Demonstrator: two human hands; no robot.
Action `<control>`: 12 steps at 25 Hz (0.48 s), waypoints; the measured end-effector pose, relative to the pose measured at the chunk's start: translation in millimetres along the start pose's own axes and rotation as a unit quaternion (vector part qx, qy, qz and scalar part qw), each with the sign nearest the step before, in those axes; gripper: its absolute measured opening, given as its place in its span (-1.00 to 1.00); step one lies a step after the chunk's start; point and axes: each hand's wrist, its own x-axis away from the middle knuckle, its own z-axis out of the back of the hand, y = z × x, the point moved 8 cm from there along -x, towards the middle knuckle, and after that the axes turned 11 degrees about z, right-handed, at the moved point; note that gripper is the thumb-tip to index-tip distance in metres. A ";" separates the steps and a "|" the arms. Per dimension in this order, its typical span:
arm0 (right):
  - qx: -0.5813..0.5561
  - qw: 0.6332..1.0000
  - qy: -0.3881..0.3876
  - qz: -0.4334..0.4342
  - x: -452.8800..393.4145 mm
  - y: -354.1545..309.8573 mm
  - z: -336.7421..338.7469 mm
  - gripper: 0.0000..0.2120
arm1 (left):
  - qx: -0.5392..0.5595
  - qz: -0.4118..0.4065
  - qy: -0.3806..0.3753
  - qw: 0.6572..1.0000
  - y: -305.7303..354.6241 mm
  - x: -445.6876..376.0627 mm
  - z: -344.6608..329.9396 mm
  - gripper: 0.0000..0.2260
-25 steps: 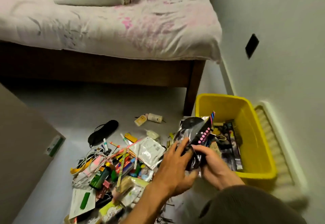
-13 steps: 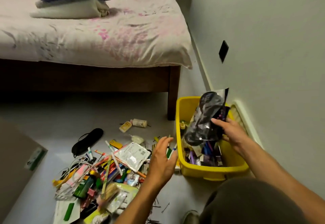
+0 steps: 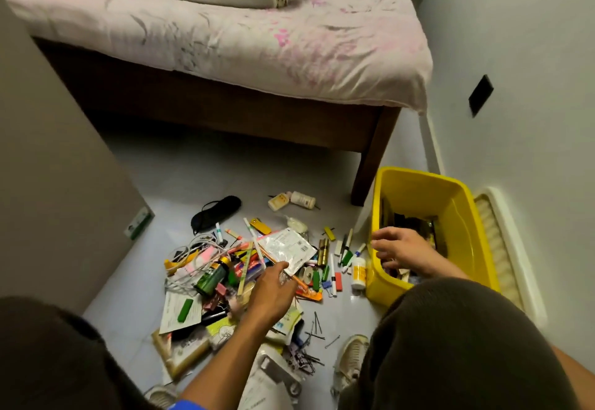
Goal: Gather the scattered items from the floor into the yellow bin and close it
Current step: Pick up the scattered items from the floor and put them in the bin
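The yellow bin (image 3: 418,175) stands open on the floor by the wall, with dark packets inside. My right hand (image 3: 399,247) hovers over its near left rim, fingers spread and empty. A pile of scattered items (image 3: 231,274) lies left of the bin: pens, cables, a green bottle (image 3: 211,278) and a clear plastic packet (image 3: 288,245). My left hand (image 3: 273,287) reaches into the pile and pinches the near corner of that packet. A black eye mask (image 3: 219,213) and two small white bottles (image 3: 291,200) lie further out. Another white bottle (image 3: 358,276) stands beside the bin.
A bed (image 3: 225,39) with a wooden leg (image 3: 370,165) stands just behind the bin. A grey cabinet (image 3: 48,168) walls off the left side. A cream ribbed panel (image 3: 495,242) leans along the wall right of the bin. My shoe (image 3: 349,358) and hairpins (image 3: 317,329) lie nearby.
My right hand let the dark shiny packet go into the bin and now hovers empty at the rim. My left hand dropped down onto the pile to the clear packet.
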 end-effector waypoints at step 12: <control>0.172 0.981 0.057 -0.064 -79.4 128.1 -117.1 -0.16 | -0.073 0.053 -0.073 0.993 -14.0 -121.2 -85.9 -0.56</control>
